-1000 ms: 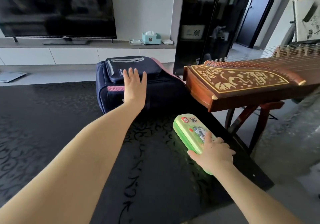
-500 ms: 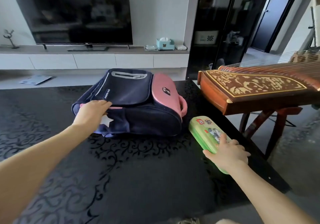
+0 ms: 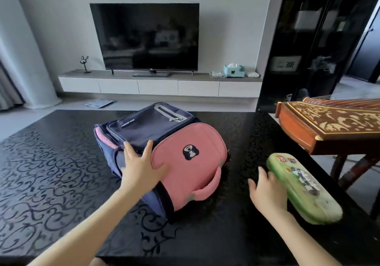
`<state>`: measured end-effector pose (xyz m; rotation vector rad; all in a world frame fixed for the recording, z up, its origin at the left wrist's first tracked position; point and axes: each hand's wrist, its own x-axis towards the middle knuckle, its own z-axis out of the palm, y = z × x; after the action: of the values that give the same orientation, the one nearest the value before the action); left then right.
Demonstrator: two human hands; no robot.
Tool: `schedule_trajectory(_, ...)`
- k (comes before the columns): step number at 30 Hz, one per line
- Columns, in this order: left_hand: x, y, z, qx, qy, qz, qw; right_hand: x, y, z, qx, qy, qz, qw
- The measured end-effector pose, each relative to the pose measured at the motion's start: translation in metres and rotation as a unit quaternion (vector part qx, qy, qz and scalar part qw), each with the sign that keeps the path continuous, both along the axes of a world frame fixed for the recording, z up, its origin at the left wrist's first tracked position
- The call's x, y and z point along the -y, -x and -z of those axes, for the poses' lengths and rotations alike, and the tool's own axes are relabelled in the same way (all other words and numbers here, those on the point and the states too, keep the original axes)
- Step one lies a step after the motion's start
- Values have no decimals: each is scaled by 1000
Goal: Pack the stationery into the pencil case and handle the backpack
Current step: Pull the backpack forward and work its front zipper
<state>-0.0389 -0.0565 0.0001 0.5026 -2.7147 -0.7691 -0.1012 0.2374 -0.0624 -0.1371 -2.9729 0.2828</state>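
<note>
This is a home living room. A large dark television point(image 3: 147, 36) stands on a long, low, white wall-mounted cabinet point(image 3: 158, 86) against a pale wall, with a small figurine point(image 3: 84, 63) at the cabinet's left end and a light-blue tissue box point(image 3: 234, 70) at its right. A bathroom scale point(image 3: 99, 103) lies on the pale floor below, a tall black glass-fronted display cabinet point(image 3: 314, 45) fills the right side, a carved wooden zither point(image 3: 333, 126) rests on a stand beside the black patterned bench point(image 3: 51, 163), and a grey curtain point(image 3: 8, 85) hangs at the far left.
</note>
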Motion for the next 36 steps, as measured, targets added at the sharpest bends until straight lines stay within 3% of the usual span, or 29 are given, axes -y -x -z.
schedule_trajectory(3, 6, -7, 5, -30, -7, 18, 999, 42, -2, -19, -42, 139, -89, 985)
schedule_trajectory(9, 41, -38, 12, 11, 12, 103, 995, 80, -4, -60, -101, 192, -160, 963)
schedule_trajectory(12, 61, -61, 15, 28, 13, 174, 984, 91, -7, -71, -69, 210, -174, 960)
schedule_trajectory(17, 74, -77, 6, 51, -17, 252, 966, 89, 4, -76, 25, 353, -140, 925)
schedule_trajectory(24, 61, -71, 12, 64, -27, 204, 977, 71, 9, -81, 15, 231, -188, 954)
schedule_trajectory(27, 55, -73, 17, 38, -29, 179, 983, 75, 23, -84, 40, 224, -180, 957)
schedule_trajectory(32, 33, -92, 36, -72, 0, 96, 993, 71, 36, -92, 140, 282, -207, 926)
schedule_trajectory(36, 18, -100, 41, -67, -65, -13, 996, 64, 31, -90, 42, 112, -204, 972)
